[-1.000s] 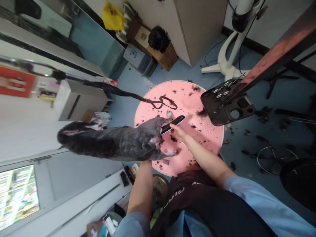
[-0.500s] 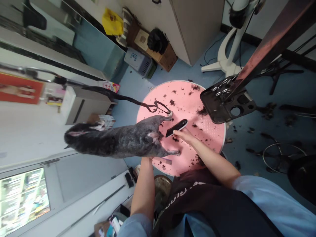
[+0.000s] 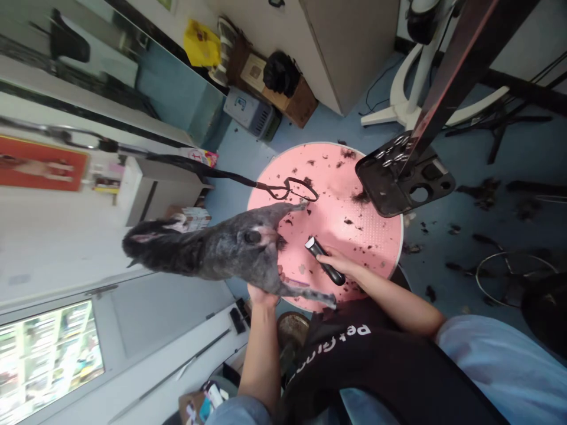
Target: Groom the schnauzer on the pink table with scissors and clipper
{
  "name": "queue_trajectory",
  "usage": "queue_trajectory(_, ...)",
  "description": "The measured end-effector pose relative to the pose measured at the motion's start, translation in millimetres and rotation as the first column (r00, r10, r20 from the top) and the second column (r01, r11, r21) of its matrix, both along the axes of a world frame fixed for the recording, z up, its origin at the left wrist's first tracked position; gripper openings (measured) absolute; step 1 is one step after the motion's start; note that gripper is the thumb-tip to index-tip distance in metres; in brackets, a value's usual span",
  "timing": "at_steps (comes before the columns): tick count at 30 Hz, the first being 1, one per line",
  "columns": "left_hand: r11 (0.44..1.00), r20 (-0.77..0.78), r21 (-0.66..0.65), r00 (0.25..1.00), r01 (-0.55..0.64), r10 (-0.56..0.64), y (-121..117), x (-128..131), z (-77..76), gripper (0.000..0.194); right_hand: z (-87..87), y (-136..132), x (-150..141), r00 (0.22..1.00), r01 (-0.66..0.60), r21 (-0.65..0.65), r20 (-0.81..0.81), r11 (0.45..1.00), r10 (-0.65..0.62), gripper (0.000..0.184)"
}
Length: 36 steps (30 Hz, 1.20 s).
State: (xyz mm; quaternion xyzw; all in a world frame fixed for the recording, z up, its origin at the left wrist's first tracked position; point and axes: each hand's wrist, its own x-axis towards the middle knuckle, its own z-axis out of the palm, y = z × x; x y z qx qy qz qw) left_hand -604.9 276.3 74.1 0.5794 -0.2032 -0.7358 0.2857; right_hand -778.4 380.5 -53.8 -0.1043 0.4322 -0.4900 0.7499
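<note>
In our right hand (image 3: 340,261) we hold the black clipper (image 3: 330,271), fingers closed around its body; its head is apart from the dog (image 3: 221,245). Our left hand (image 3: 264,294) grips the dog at its hind leg, over the pink round table (image 3: 328,200). We see metal scissors (image 3: 395,154) in the black tool tray (image 3: 387,192) — and a black bag (image 3: 281,74) on the cardboard box (image 3: 302,103). Inside the pet carrier (image 3: 248,112) — we cannot tell.
</note>
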Motion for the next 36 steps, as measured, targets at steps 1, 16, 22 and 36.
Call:
queue_trajectory(1,1.0,-0.01,0.011,1.0,-0.011,0.011,1.9,0.0,6.1,0.041,1.8,-2.4,0.9,0.994,-0.024,-0.043,-0.109,0.999,0.02,0.029)
queue_trajectory(16,0.996,-0.049,0.016,0.995,-0.091,0.092,10.6,-0.7,27.7,0.056,32.6,-50.2,6.7,0.541,-0.223,-0.501,-0.777,0.836,-0.321,0.044)
queue_trajectory(22,0.994,-0.042,0.024,0.994,-0.103,0.104,11.0,2.6,27.0,0.057,40.1,-57.4,6.3,0.525,-0.217,-0.565,-0.755,0.796,-0.393,0.045)
queue_trajectory(36,0.988,-0.115,0.021,0.981,-0.156,0.157,15.6,3.3,34.5,0.044,31.1,-35.3,47.6,0.496,-0.226,-0.208,-0.865,0.952,-0.071,0.032)
